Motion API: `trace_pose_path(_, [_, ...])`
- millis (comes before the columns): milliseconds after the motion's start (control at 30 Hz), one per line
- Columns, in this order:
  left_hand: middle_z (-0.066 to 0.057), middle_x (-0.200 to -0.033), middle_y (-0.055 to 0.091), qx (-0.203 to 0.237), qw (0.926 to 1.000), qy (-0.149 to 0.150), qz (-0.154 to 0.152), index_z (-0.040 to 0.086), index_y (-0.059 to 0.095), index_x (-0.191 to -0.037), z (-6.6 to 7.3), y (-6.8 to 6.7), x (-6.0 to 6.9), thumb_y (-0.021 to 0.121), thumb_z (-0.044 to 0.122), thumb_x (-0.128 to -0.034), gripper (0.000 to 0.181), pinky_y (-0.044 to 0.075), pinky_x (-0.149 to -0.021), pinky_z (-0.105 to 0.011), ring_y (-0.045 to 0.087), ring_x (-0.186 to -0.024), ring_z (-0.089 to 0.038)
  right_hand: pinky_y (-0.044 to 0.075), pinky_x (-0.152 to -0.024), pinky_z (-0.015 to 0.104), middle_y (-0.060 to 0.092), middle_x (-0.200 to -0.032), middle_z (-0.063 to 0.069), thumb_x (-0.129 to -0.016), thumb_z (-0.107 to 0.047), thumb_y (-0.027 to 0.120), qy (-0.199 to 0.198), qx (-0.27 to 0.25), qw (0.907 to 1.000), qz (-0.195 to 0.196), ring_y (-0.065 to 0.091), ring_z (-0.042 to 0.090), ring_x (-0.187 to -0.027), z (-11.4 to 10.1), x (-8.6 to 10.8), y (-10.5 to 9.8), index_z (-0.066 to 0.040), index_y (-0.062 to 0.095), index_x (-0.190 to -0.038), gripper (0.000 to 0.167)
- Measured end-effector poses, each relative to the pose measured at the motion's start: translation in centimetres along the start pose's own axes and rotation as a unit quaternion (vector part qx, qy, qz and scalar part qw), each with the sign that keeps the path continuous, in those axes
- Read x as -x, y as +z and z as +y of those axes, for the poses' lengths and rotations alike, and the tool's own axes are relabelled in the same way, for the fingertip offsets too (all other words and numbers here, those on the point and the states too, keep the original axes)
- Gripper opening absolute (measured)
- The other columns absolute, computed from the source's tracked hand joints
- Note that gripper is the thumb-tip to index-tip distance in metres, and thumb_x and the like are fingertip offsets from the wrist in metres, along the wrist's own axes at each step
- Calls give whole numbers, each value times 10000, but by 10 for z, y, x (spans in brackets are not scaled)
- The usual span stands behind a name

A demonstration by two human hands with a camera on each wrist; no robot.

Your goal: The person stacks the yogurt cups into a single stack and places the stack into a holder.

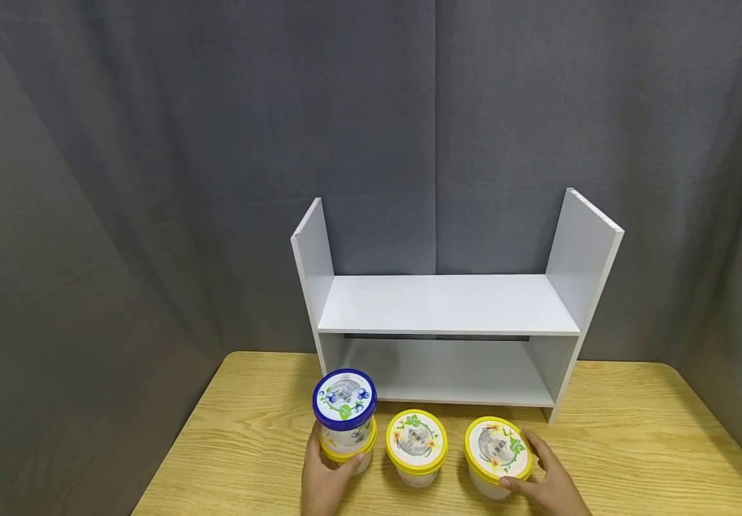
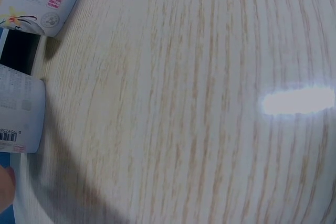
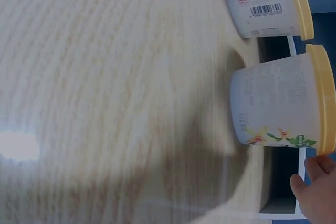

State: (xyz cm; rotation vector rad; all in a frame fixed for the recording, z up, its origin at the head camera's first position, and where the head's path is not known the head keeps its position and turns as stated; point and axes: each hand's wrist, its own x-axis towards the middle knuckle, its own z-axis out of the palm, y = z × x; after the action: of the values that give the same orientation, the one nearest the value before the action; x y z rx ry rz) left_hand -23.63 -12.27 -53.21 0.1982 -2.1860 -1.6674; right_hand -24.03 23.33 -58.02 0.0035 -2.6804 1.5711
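Note:
In the head view, a blue-lidded tub with blueberry pictures [image 1: 346, 398] stands on a yellow-lidded tub [image 1: 364, 466] at the left. My left hand [image 1: 324, 484] grips this stack from the front, thumb near the lower lid; which tub bears the grip I cannot tell. A second yellow-lidded tub [image 1: 416, 441] stands in the middle, untouched. At the right, my right hand [image 1: 548, 480] holds a third yellow-lidded tub [image 1: 496, 451] by its lid, thumb in front and fingers at the right side. In the right wrist view, fingers [image 3: 315, 169] meet that tub's lid edge.
Behind the tubs stands a white two-level shelf [image 1: 448, 304] with upright side panels. Its lower board [image 1: 448, 373] is just behind the tubs. All of it rests on a wood-grain table [image 1: 235, 430]. Grey curtains [image 1: 371, 129] hang behind and on both sides.

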Motion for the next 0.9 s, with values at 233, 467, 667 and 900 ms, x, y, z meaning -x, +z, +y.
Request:
trace_pose_path(233, [-208,-1262,357,17,9997,222,41,44,284,-1325,2,0,3,802,221,-551,948,206,-957,-514,329,-1134,-365,291,-902,525,253,-1350,186,-549,-383,778,-234,-81,9997,48,228,353,-1197,11,1,5,-14,221,-1333,1030])
trace_pose_path(467, [-218,-1246,369,-105,9993,345,113,62,291,-1327,4,-1,4,800,261,-560,942,225,-946,-514,341,-1121,-369,268,-899,555,201,-1364,201,-557,-379,776,158,-225,9996,-57,236,371,-1180,-3,7,4,-28,159,-1355,1067])
trace_pose_path(667, [-176,-1270,367,53,9997,216,-23,50,302,-1317,1,-1,2,809,202,-549,933,200,-983,-473,327,-1153,-311,203,-884,614,166,-1364,228,-561,-355,780,240,-576,9980,-52,251,394,-1155,-22,14,4,-23,95,-1367,1109])
trace_pose_path(900, [-155,-1291,351,127,9998,10,-149,60,289,-1325,-2,-2,-1,808,196,-557,937,165,-1005,-448,300,-1180,-284,82,-917,630,100,-1345,312,-565,-185,791,8,-1142,9935,11,72,474,-1201,-54,26,4,50,50,-1347,1102])
